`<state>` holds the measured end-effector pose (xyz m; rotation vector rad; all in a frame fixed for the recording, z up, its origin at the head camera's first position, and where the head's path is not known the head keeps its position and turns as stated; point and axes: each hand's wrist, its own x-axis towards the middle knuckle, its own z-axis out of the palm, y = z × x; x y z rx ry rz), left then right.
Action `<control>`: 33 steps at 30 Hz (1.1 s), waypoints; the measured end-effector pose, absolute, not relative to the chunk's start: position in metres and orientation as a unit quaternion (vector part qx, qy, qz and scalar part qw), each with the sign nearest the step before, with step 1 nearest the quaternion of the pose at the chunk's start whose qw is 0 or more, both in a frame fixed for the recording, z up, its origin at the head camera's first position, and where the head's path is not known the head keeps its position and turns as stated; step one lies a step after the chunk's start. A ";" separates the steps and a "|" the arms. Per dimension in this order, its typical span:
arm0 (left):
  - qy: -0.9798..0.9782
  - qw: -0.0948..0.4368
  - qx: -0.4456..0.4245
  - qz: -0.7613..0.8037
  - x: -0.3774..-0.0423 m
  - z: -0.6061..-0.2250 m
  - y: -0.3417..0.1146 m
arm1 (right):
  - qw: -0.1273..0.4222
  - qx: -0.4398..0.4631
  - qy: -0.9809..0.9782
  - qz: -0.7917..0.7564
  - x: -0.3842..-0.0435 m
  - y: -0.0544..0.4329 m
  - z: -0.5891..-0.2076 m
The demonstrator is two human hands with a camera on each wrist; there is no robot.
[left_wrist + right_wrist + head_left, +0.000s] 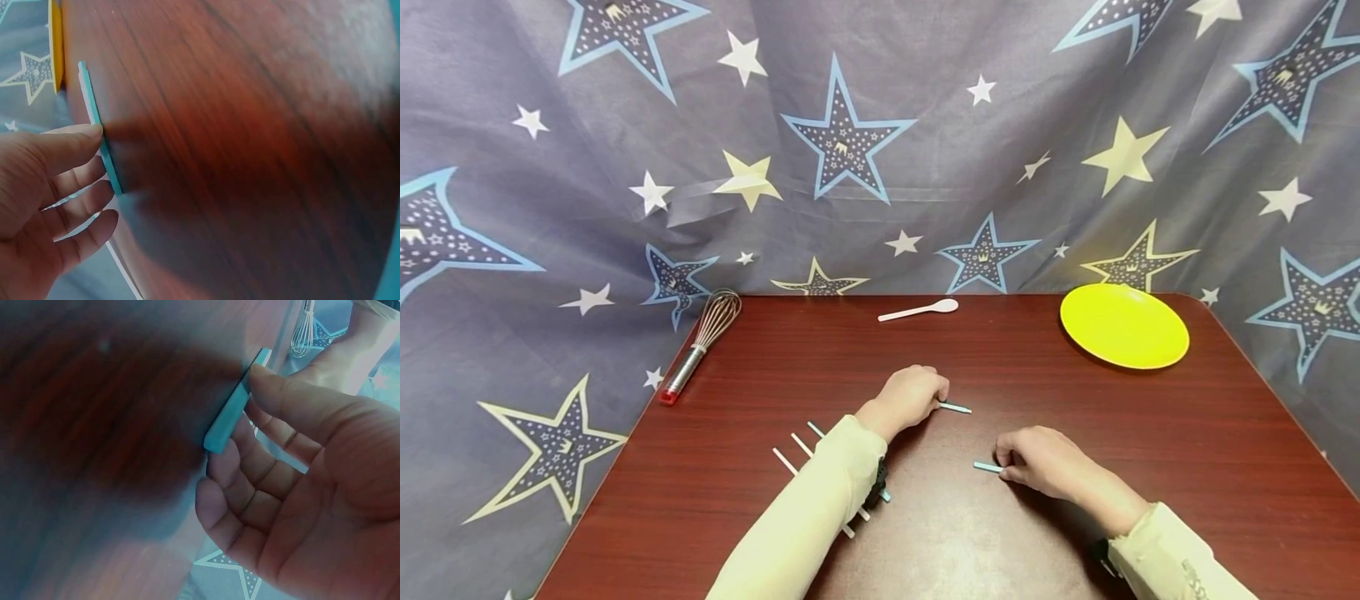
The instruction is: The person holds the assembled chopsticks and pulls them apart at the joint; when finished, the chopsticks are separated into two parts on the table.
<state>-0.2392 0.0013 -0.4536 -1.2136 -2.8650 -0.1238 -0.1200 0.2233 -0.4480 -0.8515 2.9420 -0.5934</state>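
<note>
My left hand pinches a thin light-blue stick between thumb and fingers, low over the table's middle. In the left wrist view this stick runs past the thumb tip, its far end narrowed. Nearer to me and further right, my right hand pinches a second light-blue stick, which points left toward the other hand. The right wrist view shows this stick between thumb and fingertips, its blunt end close to the tabletop. The two sticks are apart.
Two white sticks and a blue stick lie side by side, their middles hidden under the left forearm. A whisk rests at the table's left edge. Along the back are a white spoon and a yellow plate, before a star-patterned curtain.
</note>
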 end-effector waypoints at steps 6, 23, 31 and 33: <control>-0.926 0.017 -0.376 -0.040 -0.241 -0.455 -0.003 | 0.015 -0.279 0.941 -0.190 -0.120 0.222 -0.446; -0.928 -0.031 -0.328 -0.171 -0.229 -0.438 -0.055 | -0.026 -0.242 0.950 -0.197 -0.122 0.213 -0.442; -0.927 -0.021 -0.326 -0.186 -0.214 -0.434 -0.089 | -0.063 -0.252 0.937 -0.233 -0.125 0.195 -0.442; -0.925 -0.018 -0.323 -0.200 -0.210 -0.435 -0.097 | -0.064 -0.259 0.932 -0.243 -0.126 0.189 -0.442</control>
